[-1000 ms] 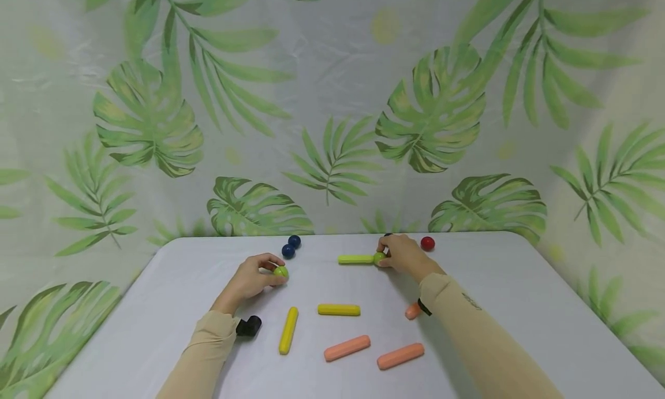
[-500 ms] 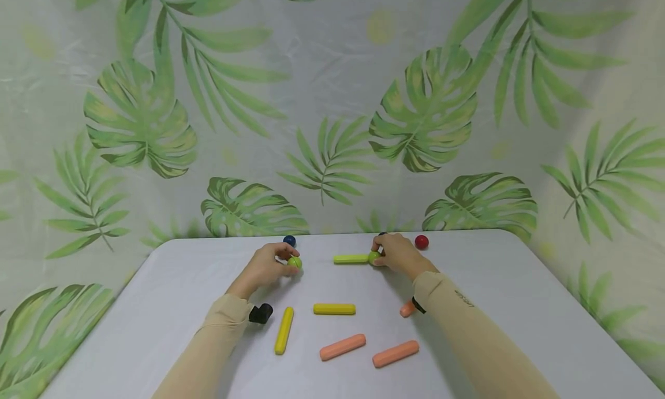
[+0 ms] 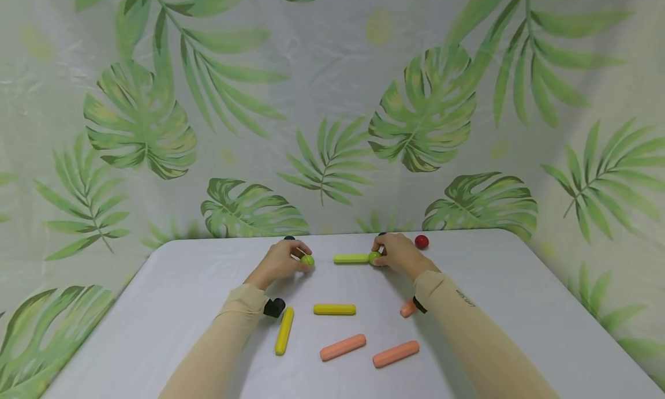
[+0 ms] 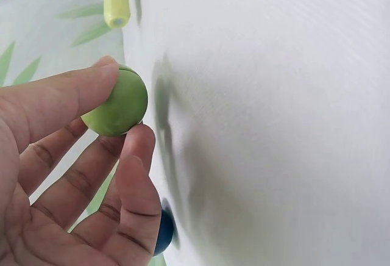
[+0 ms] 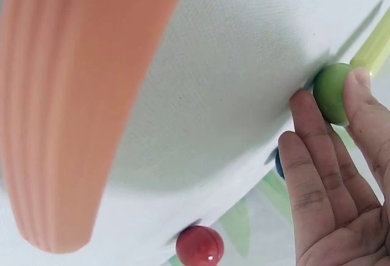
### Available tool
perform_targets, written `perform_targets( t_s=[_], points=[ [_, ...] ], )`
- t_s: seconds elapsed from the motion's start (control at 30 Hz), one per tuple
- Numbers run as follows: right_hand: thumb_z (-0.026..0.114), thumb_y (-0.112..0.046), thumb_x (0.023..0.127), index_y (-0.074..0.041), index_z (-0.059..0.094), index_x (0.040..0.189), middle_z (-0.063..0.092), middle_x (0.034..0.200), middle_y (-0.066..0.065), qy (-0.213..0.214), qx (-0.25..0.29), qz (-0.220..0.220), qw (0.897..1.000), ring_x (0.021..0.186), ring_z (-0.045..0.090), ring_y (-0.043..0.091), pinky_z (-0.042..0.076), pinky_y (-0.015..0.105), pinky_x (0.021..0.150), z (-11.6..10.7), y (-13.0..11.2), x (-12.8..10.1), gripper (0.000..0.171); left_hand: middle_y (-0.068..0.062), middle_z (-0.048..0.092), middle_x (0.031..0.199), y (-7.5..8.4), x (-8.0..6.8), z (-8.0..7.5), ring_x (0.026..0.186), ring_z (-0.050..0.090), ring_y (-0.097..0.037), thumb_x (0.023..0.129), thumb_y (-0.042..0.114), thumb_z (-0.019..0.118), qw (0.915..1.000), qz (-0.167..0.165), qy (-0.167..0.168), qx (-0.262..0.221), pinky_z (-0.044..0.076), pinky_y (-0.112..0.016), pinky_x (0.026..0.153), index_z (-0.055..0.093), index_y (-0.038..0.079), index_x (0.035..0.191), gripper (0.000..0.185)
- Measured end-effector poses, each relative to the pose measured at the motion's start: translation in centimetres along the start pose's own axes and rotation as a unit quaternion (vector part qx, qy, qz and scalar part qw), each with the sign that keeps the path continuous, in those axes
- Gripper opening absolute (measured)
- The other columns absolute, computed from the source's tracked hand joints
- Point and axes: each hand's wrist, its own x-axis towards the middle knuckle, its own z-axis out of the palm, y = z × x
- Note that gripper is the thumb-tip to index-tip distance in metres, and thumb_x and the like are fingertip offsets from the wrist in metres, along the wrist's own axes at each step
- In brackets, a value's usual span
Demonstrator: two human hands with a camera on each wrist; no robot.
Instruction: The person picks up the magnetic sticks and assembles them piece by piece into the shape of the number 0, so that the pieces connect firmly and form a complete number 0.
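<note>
Between thumb and fingertips, my left hand (image 3: 280, 263) pinches a green ball (image 4: 116, 104). A shadow beside that ball falls on the white cloth in the left wrist view. My right hand (image 3: 402, 254) pinches a second green ball (image 5: 332, 92) against the right end of a light green stick (image 3: 350, 259), which lies crosswise near the table's back. The stick's left end is a short gap away from the left hand's ball. Behind the left hand, a dark blue ball (image 4: 163, 232) is partly hidden. Another blue ball (image 5: 279, 163) shows behind the right fingers.
A red ball (image 3: 422, 242) lies right of the right hand. Nearer the front are two yellow sticks (image 3: 335, 309) (image 3: 284, 331) and orange sticks (image 3: 343, 347) (image 3: 396, 354). One more orange stick (image 3: 408, 308) is partly under the right wrist. A leaf-patterned curtain (image 3: 332, 99) hangs behind.
The left hand has moved right and slightly away from me with its green ball, towards the light green stick. It now covers most of the blue balls. The right hand keeps its hold beside the stick.
</note>
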Motion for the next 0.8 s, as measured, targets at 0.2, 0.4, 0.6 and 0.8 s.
perform_targets(
  t_s=[0.2,0.4,0.6,0.8],
  points=[
    [0.085,-0.017,0.093,-0.010,0.074,0.110,0.077,0.101,0.007,0.000,0.018,0.015,1.000,0.091,0.068,0.020,0.056,0.033,0.080,-0.1,0.0,-0.1,0.021,-0.007,0.078,0.114,0.1,0.9,0.9,0.104,0.070,-0.025,0.088,0.014,0.089,1.0000,-0.009,-0.003,0.001,0.058,-0.039,0.086,0.078,0.017,0.110,0.025],
    [0.086,-0.018,0.093,-0.010,0.076,0.110,0.077,0.098,0.005,0.012,0.023,0.015,1.000,0.086,0.066,0.016,0.054,0.031,0.077,-0.2,0.2,-0.3,0.022,-0.006,0.078,0.115,0.8,1.7,1.3,0.105,0.070,-0.024,0.088,0.015,0.089,0.9999,-0.013,-0.004,0.004,0.058,-0.039,0.088,0.077,0.018,0.110,0.025],
    [0.086,-0.020,0.093,-0.011,0.076,0.110,0.076,0.097,0.005,0.014,0.020,0.012,1.000,0.084,0.065,0.016,0.053,0.031,0.077,-0.3,0.3,-0.1,0.022,-0.007,0.077,0.115,1.4,2.2,1.5,0.104,0.070,-0.024,0.090,0.013,0.088,0.9999,-0.011,-0.006,0.010,0.058,-0.037,0.086,0.077,0.017,0.111,0.024],
    [0.086,-0.020,0.093,-0.011,0.076,0.111,0.077,0.097,0.005,0.010,0.018,0.011,1.000,0.084,0.065,0.016,0.053,0.031,0.077,0.0,0.1,-0.1,0.023,-0.009,0.077,0.116,1.9,2.2,1.8,0.104,0.070,-0.024,0.091,0.011,0.086,0.9997,-0.011,-0.024,0.001,0.058,-0.033,0.082,0.076,0.015,0.113,0.025]
  ],
)
